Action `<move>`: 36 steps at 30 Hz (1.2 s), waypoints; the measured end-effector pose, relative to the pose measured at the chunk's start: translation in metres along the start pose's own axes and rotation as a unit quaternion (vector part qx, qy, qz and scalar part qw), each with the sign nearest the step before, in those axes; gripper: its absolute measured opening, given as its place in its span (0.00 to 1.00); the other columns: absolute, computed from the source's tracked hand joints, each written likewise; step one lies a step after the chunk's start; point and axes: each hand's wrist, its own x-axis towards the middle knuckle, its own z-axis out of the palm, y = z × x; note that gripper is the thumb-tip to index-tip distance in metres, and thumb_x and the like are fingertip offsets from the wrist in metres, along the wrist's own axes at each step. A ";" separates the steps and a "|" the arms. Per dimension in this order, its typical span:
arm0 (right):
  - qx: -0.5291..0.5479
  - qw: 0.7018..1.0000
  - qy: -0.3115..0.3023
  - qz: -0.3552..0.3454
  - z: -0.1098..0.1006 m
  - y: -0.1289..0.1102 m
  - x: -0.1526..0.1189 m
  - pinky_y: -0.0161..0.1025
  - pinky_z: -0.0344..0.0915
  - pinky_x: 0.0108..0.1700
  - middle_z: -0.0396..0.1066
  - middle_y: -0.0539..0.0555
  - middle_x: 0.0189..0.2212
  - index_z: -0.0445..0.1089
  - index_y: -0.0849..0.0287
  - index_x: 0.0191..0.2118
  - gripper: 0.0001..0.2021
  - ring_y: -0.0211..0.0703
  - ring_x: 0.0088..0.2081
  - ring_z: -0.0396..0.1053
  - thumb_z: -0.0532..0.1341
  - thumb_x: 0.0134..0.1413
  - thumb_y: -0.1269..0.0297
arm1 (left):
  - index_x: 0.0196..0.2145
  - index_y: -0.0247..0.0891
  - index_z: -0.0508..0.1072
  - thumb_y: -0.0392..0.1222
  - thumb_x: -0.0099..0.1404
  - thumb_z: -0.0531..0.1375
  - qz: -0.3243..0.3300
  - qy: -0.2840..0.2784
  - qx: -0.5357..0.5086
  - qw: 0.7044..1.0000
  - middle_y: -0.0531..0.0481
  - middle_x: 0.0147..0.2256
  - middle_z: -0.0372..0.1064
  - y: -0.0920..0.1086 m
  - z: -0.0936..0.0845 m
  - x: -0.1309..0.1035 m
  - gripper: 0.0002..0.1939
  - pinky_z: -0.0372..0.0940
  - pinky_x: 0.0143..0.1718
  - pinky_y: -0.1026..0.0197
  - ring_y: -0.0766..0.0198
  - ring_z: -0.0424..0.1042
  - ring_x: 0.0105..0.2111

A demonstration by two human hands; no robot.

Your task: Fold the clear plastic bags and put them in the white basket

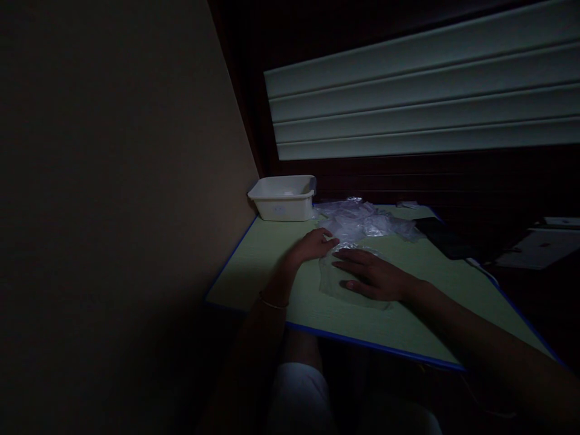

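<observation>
A clear plastic bag [331,287] lies flat on the pale green table in front of me. My right hand [374,275] rests palm down on it, its fingers spread and pointing left. By the bag's upper left corner is my left hand [313,244], with thumb and fingers apart; whether it touches the bag I cannot tell. Just beyond both hands spreads a loose pile of crumpled clear plastic bags [351,219]. The light is dim, and fine detail at the fingertips is lost.
A white plastic bin [281,199] stands at the table's far left corner, beside the wall. The table [254,266] has a blue edge. A dark flat object [446,237] lies at the right edge, with a white box-like thing [539,246] beyond it.
</observation>
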 end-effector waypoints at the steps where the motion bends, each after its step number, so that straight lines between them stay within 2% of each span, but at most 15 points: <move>1: 0.002 1.000 -0.001 0.002 0.000 0.000 0.000 0.60 0.57 0.61 0.58 0.63 0.64 0.62 0.55 0.63 0.27 0.60 0.63 0.57 0.59 0.60 0.52 | 0.48 0.31 0.68 0.56 0.65 0.56 -0.023 -0.009 0.002 1.000 0.51 0.25 0.69 0.001 -0.002 -0.001 0.24 0.62 0.26 0.65 0.67 0.68 0.23; 5: -0.012 1.000 -0.008 0.014 0.000 0.000 -0.001 0.60 0.57 0.62 0.57 0.63 0.65 0.62 0.56 0.63 0.27 0.60 0.64 0.56 0.58 0.61 0.52 | 0.56 0.31 0.61 0.64 0.61 0.57 -0.071 -0.019 0.009 0.997 0.46 0.29 0.73 0.003 -0.006 -0.007 0.37 0.63 0.25 0.63 0.63 0.70 0.24; 8: -0.007 1.000 -0.001 0.013 -0.001 -0.001 -0.001 0.60 0.58 0.61 0.58 0.63 0.64 0.63 0.57 0.62 0.26 0.60 0.63 0.57 0.58 0.61 0.52 | 0.60 0.33 0.57 0.61 0.56 0.64 -0.064 -0.005 0.029 0.998 0.39 0.41 0.73 0.002 -0.006 -0.011 0.44 0.65 0.30 0.61 0.58 0.74 0.32; 10: -0.002 1.000 0.003 0.012 -0.001 -0.001 -0.001 0.60 0.58 0.61 0.59 0.64 0.64 0.63 0.57 0.62 0.26 0.60 0.63 0.58 0.58 0.61 0.52 | 0.61 0.33 0.56 0.57 0.51 0.68 -0.045 0.006 0.071 0.996 0.35 0.49 0.69 -0.001 -0.003 -0.012 0.46 0.67 0.37 0.60 0.54 0.74 0.41; 12: -0.008 1.000 0.001 0.015 0.000 -0.001 -0.001 0.60 0.59 0.61 0.59 0.64 0.63 0.63 0.58 0.62 0.27 0.60 0.63 0.58 0.58 0.61 0.52 | 0.61 0.31 0.56 0.52 0.49 0.71 -0.018 0.022 0.128 0.991 0.32 0.53 0.66 -0.003 0.000 -0.011 0.48 0.65 0.45 0.58 0.51 0.71 0.48; 14: -0.019 1.000 -0.006 0.020 0.001 0.000 -0.001 0.58 0.59 0.61 0.59 0.65 0.63 0.63 0.59 0.62 0.27 0.60 0.63 0.57 0.57 0.61 0.52 | 0.61 0.28 0.55 0.49 0.50 0.70 0.003 0.039 0.170 0.985 0.31 0.53 0.65 -0.004 0.005 -0.009 0.48 0.63 0.49 0.56 0.50 0.69 0.50; 19: -0.022 0.999 -0.011 0.024 0.001 0.000 -0.001 0.57 0.58 0.61 0.58 0.66 0.63 0.64 0.60 0.62 0.27 0.61 0.63 0.58 0.57 0.61 0.51 | 0.61 0.27 0.54 0.41 0.54 0.67 0.015 0.055 0.206 0.977 0.31 0.53 0.64 0.001 0.011 -0.009 0.42 0.61 0.52 0.56 0.51 0.68 0.51; 24: -0.011 1.000 -0.006 0.025 0.000 -0.001 -0.001 0.57 0.58 0.61 0.59 0.66 0.63 0.64 0.59 0.62 0.27 0.60 0.62 0.58 0.58 0.61 0.51 | 0.63 0.25 0.51 0.36 0.55 0.65 0.016 0.061 0.214 0.975 0.32 0.54 0.64 0.005 0.011 -0.010 0.42 0.61 0.54 0.56 0.52 0.67 0.52; 29: -0.005 1.000 -0.001 0.023 0.001 0.001 -0.001 0.58 0.58 0.61 0.59 0.66 0.63 0.64 0.60 0.61 0.27 0.61 0.62 0.58 0.58 0.61 0.51 | 0.65 0.24 0.48 0.31 0.54 0.63 0.054 0.062 0.219 0.972 0.33 0.54 0.65 0.000 0.012 -0.007 0.44 0.58 0.57 0.56 0.53 0.65 0.54; 31: 0.000 1.000 0.006 0.019 0.002 0.001 -0.001 0.58 0.59 0.61 0.58 0.65 0.63 0.64 0.59 0.62 0.27 0.61 0.62 0.58 0.58 0.61 0.51 | 0.65 0.25 0.48 0.32 0.54 0.63 0.061 0.065 0.206 0.975 0.33 0.55 0.64 -0.002 0.012 -0.006 0.45 0.60 0.56 0.56 0.54 0.66 0.52; 33: 0.006 1.000 0.008 0.018 0.002 0.001 -0.001 0.59 0.58 0.61 0.58 0.65 0.64 0.64 0.58 0.62 0.27 0.61 0.63 0.58 0.58 0.60 0.51 | 0.65 0.27 0.48 0.37 0.56 0.65 0.058 0.079 0.180 0.979 0.34 0.54 0.65 -0.003 0.013 -0.005 0.44 0.62 0.54 0.56 0.55 0.69 0.49; 36: 0.010 1.000 0.005 0.024 0.001 0.001 -0.001 0.59 0.58 0.61 0.57 0.64 0.64 0.63 0.58 0.62 0.27 0.61 0.63 0.57 0.58 0.61 0.52 | 0.63 0.31 0.53 0.46 0.60 0.63 0.056 0.112 0.137 0.983 0.37 0.50 0.69 -0.001 0.013 -0.004 0.39 0.64 0.50 0.56 0.55 0.71 0.46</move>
